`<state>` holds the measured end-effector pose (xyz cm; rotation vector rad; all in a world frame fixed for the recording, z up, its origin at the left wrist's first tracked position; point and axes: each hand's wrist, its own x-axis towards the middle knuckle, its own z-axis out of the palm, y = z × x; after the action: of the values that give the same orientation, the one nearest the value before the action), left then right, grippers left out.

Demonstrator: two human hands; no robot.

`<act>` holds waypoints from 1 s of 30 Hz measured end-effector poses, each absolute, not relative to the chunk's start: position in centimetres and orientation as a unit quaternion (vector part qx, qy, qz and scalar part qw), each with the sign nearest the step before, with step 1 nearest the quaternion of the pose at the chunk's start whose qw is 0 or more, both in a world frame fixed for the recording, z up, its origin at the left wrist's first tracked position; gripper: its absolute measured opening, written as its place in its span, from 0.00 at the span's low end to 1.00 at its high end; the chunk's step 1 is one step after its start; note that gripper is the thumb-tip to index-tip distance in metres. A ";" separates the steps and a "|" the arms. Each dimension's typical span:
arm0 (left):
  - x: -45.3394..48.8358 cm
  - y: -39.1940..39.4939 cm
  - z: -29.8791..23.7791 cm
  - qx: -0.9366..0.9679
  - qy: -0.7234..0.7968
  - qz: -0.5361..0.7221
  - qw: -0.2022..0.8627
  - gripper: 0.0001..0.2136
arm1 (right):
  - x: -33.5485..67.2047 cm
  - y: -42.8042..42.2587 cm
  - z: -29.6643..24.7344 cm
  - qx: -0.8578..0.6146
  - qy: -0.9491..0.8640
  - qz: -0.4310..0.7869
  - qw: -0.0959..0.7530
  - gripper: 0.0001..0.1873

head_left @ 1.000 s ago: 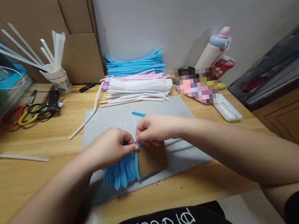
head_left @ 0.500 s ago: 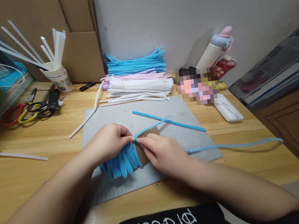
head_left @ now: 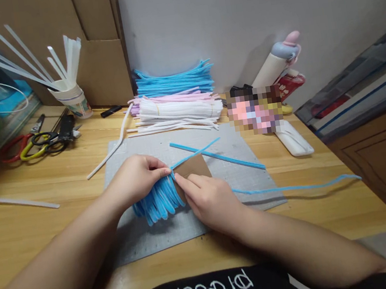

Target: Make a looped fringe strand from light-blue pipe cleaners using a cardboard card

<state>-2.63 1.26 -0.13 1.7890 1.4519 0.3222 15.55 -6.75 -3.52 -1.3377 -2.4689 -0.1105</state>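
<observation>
Gray tbl mat [head_left: 143, 147]: L fingers [head_left: 161, 172] & R fingers [head_left: 186, 186] clamped on blue stems [head_left: 161, 200].

Blue loops bunched along brown cardboard

My fuzzy blue loops [head_left: 160, 204] crowd side by side along the left part of the brown cardboard [head_left: 193, 165], their rounded ends hanging towards me over the grey mat [head_left: 143, 146]. From the spot I pinch at the cardboard's top edge, a thin blue stem [head_left: 197, 152] slants up and right, its tip free. The cardboard's right part is bare, partly hidden beneath my grip.
</observation>
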 end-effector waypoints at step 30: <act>-3.7 2.3 0.1 0.571 0.581 0.343 0.468 0.17 | 15.3 -7.1 -2.9 -0.523 -0.699 0.322 0.367 0.07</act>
<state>-3.68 2.31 0.09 1.4005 1.4246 0.8408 15.26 -7.08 -2.86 -1.3450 -1.7954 0.8271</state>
